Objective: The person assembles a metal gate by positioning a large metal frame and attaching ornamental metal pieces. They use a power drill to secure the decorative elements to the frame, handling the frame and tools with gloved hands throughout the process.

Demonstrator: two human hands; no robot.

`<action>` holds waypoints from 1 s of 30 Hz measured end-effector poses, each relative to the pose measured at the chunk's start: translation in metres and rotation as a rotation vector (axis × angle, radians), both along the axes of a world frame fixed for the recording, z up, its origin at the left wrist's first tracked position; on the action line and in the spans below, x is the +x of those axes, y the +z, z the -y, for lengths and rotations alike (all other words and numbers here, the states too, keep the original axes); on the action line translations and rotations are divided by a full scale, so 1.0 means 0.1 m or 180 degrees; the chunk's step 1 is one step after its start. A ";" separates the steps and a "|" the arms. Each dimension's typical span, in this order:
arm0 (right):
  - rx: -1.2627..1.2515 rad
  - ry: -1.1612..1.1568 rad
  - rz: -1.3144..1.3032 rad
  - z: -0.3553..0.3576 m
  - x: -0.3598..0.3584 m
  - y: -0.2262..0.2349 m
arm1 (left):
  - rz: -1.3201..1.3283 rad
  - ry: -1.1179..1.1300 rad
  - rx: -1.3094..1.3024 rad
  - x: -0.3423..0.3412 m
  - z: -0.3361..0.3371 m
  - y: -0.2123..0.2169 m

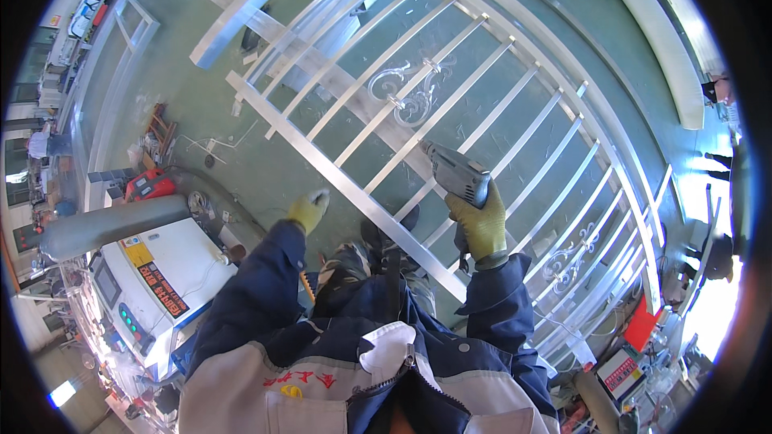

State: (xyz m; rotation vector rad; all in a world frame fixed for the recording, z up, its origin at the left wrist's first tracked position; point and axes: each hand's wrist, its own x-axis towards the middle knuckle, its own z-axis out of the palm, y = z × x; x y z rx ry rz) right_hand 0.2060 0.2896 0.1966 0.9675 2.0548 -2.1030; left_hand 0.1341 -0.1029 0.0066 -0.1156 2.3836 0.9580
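My right hand [485,223], in a yellowish work glove, grips a grey power drill [460,174] by its handle. The drill's front end points to the upper left, over the bars of a silver metal railing panel [347,185]. Whether its tip touches a bar, I cannot tell. Curled scroll ornaments [413,104] sit between the bars. Left of the panel's near rail, apart from it, is my left hand [308,210], gloved alike. Its fingers are curled together, and anything in them is too small to make out.
A white machine [173,265] with a control panel stands at my lower left, beside a grey cylinder [117,225] and a red case [150,185]. A curved metal piece [249,12] lies beyond the panel. Scraps dot the green floor [193,104]. A long padded roll [663,52] lies far right.
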 end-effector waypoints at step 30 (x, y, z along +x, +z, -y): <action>0.0764 -0.0402 0.1250 0.82 -2.04 -1.44 | -0.0201 -0.1219 -0.0152 -3.00 -2.12 -1.36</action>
